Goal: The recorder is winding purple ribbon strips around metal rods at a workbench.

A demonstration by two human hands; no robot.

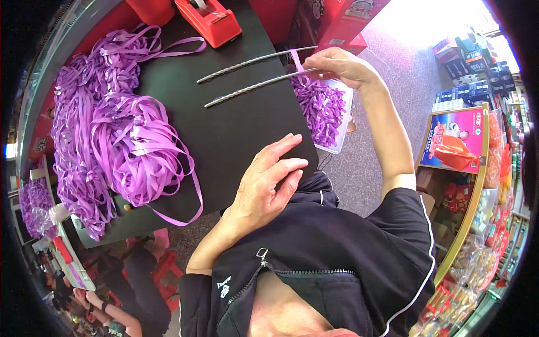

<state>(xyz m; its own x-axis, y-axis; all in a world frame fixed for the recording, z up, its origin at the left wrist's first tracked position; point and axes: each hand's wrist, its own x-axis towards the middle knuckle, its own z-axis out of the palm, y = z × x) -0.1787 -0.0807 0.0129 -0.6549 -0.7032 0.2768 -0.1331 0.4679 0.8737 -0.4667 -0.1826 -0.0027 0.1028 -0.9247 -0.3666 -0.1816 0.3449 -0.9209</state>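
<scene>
Two twisted metal rods (247,87) jut side by side over the black table (230,129) at its right edge. A narrow purple ribbon (296,60) loops across them near their right ends. My right hand (342,66) is closed there, fingertips pinched at the ribbon and partly covering the lower rod's end. Below it, a white tub (343,121) holds a heap of short purple ribbon pieces (323,112). My left hand (269,182) hovers by the table's front right corner, fingers apart and nothing in them. A big tangled pile of purple ribbon (132,146) covers the table's left side.
A red tape dispenser (216,25) stands at the table's far edge, beside a red container (151,10). Red boxes (348,22) rise behind the rods. Shelves of packaged goods (477,224) line the right. At lower left, another person's arms (106,312) show near a tray.
</scene>
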